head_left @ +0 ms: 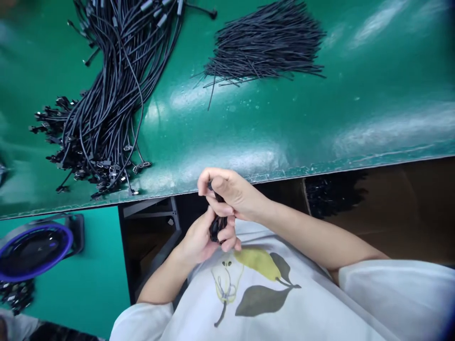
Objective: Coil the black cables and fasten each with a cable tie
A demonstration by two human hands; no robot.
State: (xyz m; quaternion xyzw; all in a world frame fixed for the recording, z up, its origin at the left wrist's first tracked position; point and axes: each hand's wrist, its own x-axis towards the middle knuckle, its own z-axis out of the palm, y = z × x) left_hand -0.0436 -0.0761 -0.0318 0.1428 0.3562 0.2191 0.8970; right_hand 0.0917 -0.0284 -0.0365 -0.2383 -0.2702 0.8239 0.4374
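Observation:
Both hands meet just below the near edge of the green table [270, 132], in front of my white shirt. My left hand [201, 239] is closed around a small coiled black cable [217, 227]. My right hand [231, 192] sits just above it, fingers curled and pinching the top of the same cable bundle. Most of the cable is hidden inside the two hands.
A big pile of black cables with connectors [103, 99] lies on the table's left. A heap of thin black ties [266, 42] lies at the back centre. A round blue-rimmed fan [33, 248] stands lower left. A cardboard box holding dark cables [334, 194] sits below the table's right.

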